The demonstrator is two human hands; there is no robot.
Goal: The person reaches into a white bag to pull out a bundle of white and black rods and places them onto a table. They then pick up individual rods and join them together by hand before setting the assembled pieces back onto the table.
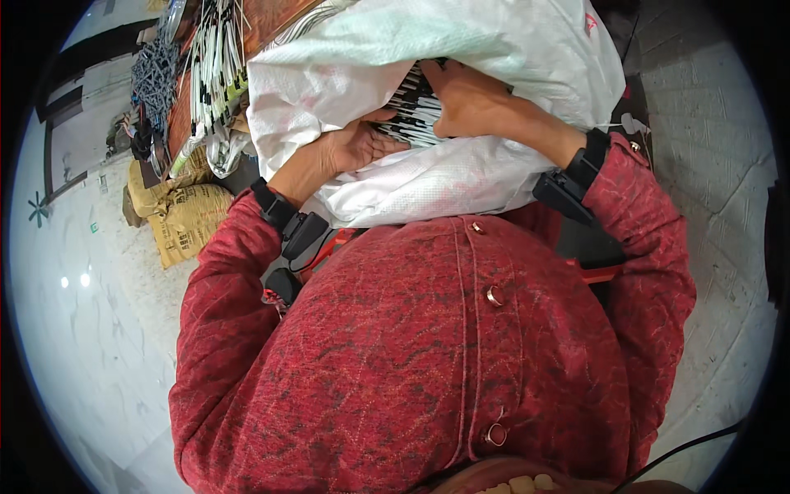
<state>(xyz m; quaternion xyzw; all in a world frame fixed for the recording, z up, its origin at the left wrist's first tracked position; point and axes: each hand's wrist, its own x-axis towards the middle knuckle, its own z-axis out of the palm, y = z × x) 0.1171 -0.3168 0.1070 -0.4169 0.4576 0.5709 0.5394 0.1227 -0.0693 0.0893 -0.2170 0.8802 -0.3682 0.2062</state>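
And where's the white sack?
Head view, upper centre: the white sack lies in front of the red jacket, left hand and right hand at its opening, by the black-and-white rods.

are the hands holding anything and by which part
Left hand: open by the slim sticks, nothing visibly held. Right hand: cannot tell, its fingertips are hidden inside the white sack.

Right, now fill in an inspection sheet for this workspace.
Surface: brown table at upper left, partly covered.
Job's things: open white sack against the person's front, black-and-white sticks inside.
Clutter: more sticks and a grey heap by the table; yellow bags on the floor.
Hands: left hand palm up at the sack's opening; right hand reaching in, fingertips hidden.
Cables: black cable, lower right.
Surroundings: grey paving at right.
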